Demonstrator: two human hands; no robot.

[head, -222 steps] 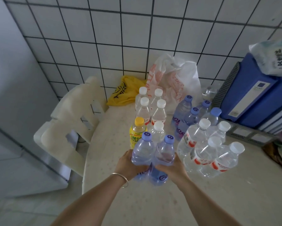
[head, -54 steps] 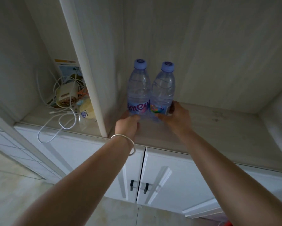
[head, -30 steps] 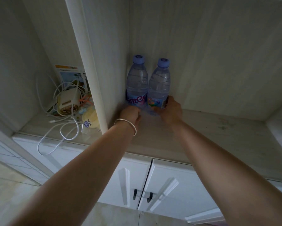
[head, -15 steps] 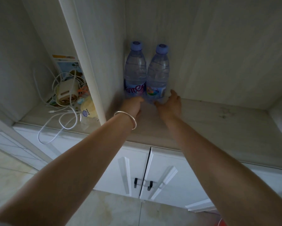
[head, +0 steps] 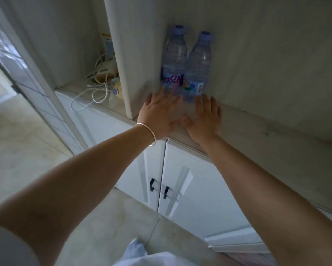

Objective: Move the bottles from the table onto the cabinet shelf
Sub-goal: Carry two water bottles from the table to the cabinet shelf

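Both bottles stand upright in the shelf's back-left corner, left hand and right hand flat, gripping nothing, so next move's probably fetching more.

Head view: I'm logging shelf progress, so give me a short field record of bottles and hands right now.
bottles on shelf: two, left bottle and right bottle, upright, side by side
position: back left corner of the cabinet shelf
left hand: fingers straight, holding nothing
right hand: fingers straight, holding nothing
neighbouring compartment: tangled white cables
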